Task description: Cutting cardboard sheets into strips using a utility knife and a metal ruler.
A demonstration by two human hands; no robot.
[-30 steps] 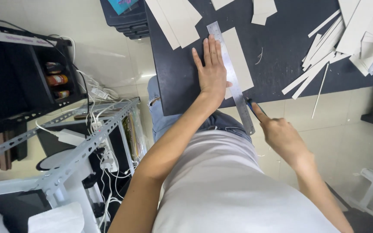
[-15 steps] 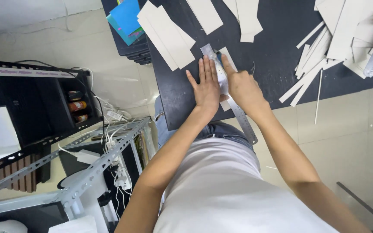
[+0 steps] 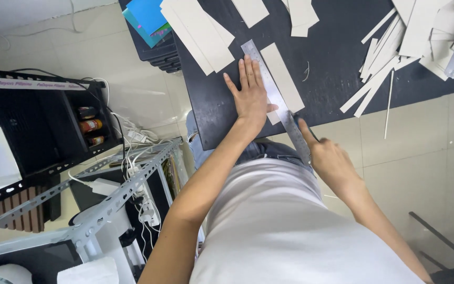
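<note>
Cutting mat: the largest thing before us, a dark sheet filling the upper frame from 11 to 2 o'clock, with our work at its near edge.
Loose offcuts: pale strips and panels scattered toward 1 and 2 o'clock, well apart from our hands; a wider stack lies at 11 o'clock.
Metal ruler: a long steel rule running from 12 o'clock down to 6 o'clock, tilted slightly, its lower end reaching past the mat's edge.
Card strip: a pale rectangle lying just beside the ruler on its 3 o'clock side, touching its edge.
Left hand: we press it flat, fingers spread and straight, on the mat and the ruler's 9 o'clock side; it grips nothing, only pins the rule down.
Right hand: curled closed at 5 o'clock of the ruler, forefinger stretched along a slim dark tool we take to be a knife; its blade is too small to make out.
Step in hand: we judge a cut along the ruler's edge, the tool near the strip's near end.
Next move calls for: steady downward pressure from our left hand and fingertips kept off the cutting edge.
</note>
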